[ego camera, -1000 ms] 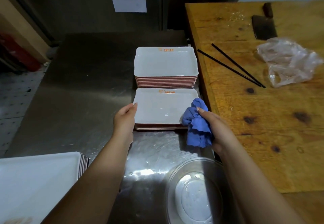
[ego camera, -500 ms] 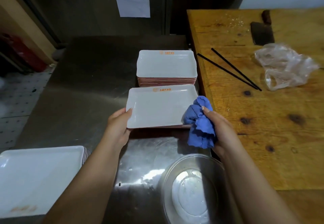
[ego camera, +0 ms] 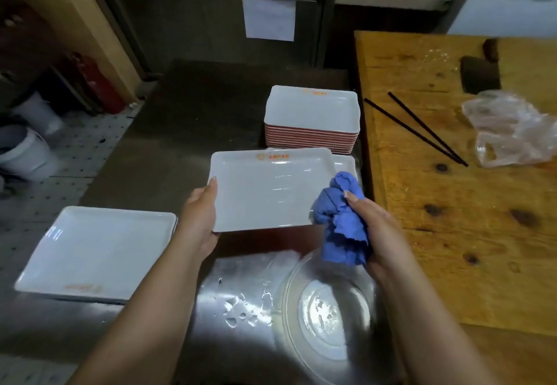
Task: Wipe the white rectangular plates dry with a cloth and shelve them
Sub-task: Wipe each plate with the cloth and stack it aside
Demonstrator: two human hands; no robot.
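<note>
The left hand (ego camera: 200, 219) grips a white rectangular plate (ego camera: 268, 192) by its left edge, lifted above the steel counter (ego camera: 187, 119); the right hand (ego camera: 376, 228) clutches a bunched blue cloth (ego camera: 340, 228) at its right edge. Wiping is beginning; the next move likely calls for sweeping across its wet face

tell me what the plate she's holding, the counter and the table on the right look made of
Plate: glossy white, likely ceramic or melamine; light glints on it. Counter: brushed stainless steel, grey with sheen and beaded water. Table: bare wood, with grain and dark knots.
</note>
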